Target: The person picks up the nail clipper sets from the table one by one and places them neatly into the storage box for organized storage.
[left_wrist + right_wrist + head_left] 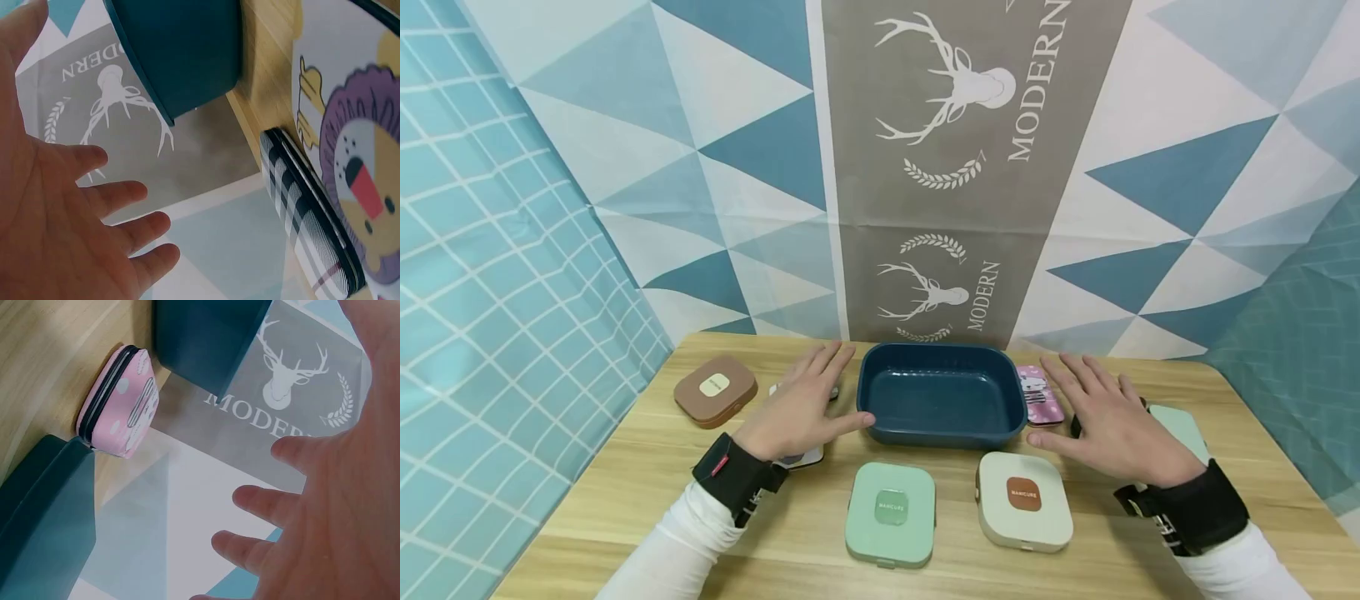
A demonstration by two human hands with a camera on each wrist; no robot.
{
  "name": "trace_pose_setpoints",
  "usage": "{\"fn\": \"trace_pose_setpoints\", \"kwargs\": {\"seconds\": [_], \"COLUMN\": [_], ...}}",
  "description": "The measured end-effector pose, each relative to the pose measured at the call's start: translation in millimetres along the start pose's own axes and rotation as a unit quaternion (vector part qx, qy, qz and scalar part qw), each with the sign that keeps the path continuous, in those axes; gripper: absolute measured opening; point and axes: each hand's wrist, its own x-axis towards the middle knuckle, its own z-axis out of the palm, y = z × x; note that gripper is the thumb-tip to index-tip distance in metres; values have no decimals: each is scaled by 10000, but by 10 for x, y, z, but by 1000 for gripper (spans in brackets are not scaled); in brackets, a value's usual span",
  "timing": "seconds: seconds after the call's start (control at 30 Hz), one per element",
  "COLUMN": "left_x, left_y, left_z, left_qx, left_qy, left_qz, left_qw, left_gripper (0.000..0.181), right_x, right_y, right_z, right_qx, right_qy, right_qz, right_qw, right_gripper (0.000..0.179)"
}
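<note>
A dark blue rectangular tub (940,400) stands between the two hands near the back of the table. My left hand (801,408) is spread flat beside its left end, thumb near the rim; whether they touch I cannot tell. Partly under that hand lie a lion-print case (362,175) and a black-and-white plaid case (309,219). My right hand (1116,425), fingers also spread, hovers right of the tub. Near it are a pink patterned case (1041,396), a mint case (1180,427) and a dark green box-like thing (50,512). Neither hand holds anything.
In front of the tub lie a mint green manicure case (891,537) and a cream manicure case (1026,521). A brown case (715,392) sits at the back left. Patterned cloth (940,208) hangs behind the wooden table (790,542).
</note>
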Motion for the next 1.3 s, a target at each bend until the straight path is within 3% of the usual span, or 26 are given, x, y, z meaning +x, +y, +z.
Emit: {"fn": "trace_pose_setpoints", "kwargs": {"seconds": [0.23,0.6,0.83,1.03,1.3], "left_x": [17,66,179,276,304], "left_y": [16,73,92,109,131], "left_z": [40,69,102,124,165], "left_qx": [-284,-530,-755,-1121,-1466], "left_qy": [152,53,-25,75,217], "left_qz": [108,-161,-398,-624,-729], "left_qw": [9994,9984,9963,9917,9863], "left_gripper": [107,101,93,82,70], "right_x": [-34,-113,-182,-223,-266], "right_y": [-58,-106,-173,-260,-375], "right_z": [-33,-38,-64,-100,-92], "right_qx": [77,188,91,91,286], "right_qy": [5,99,79,-69,-321], "right_qz": [-36,-213,-300,-282,-410], "right_qw": [10000,9995,9995,9995,9982], "right_gripper": [108,108,108,108,108]}}
